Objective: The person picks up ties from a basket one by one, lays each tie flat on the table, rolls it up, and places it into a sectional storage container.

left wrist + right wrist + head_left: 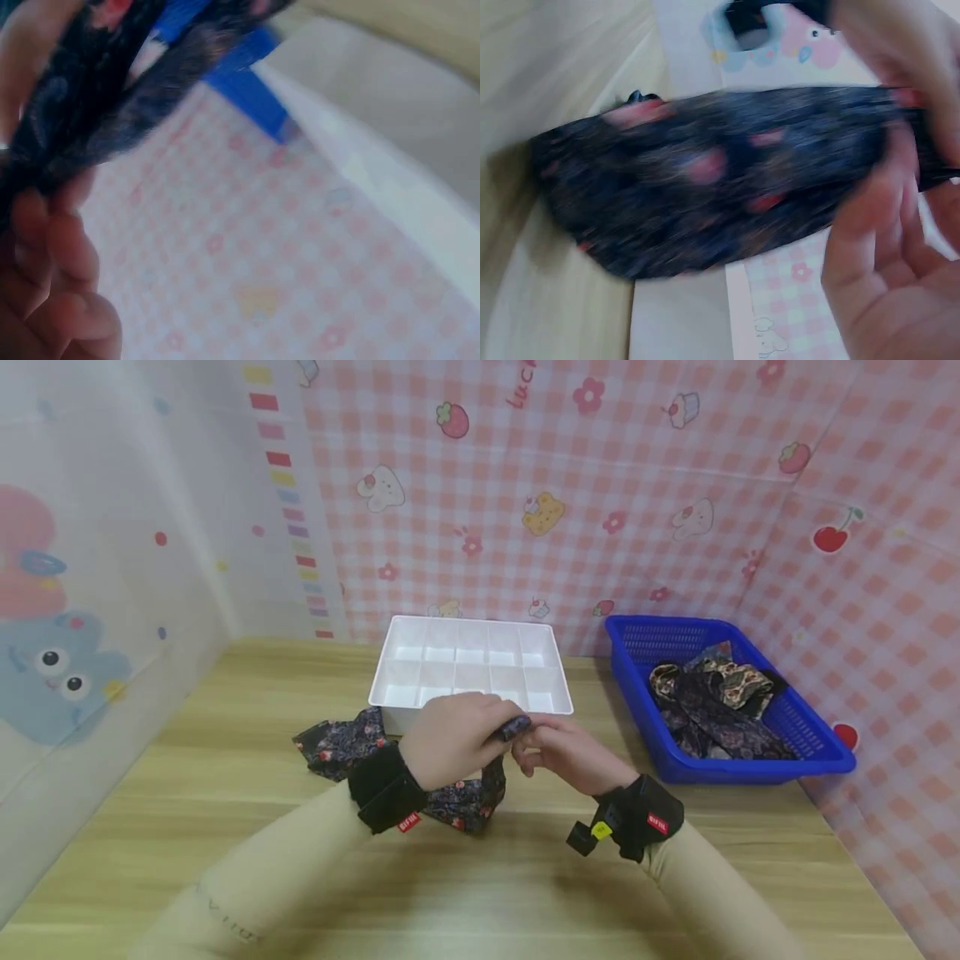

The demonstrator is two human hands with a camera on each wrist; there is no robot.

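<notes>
Nearest you, a black block is protruding from your right wrist and may be risking a snag. Your left hand is pinching the dark floral cloth; your right hand is touching its edge, whether gripping you cannot tell. The cloth is hanging between your hands, so a loose pinch could be letting folds slip. Just beyond, the white compartment tray is standing in the way. Farther right, a blue basket is holding crumpled fabrics before the checked wall.
</notes>
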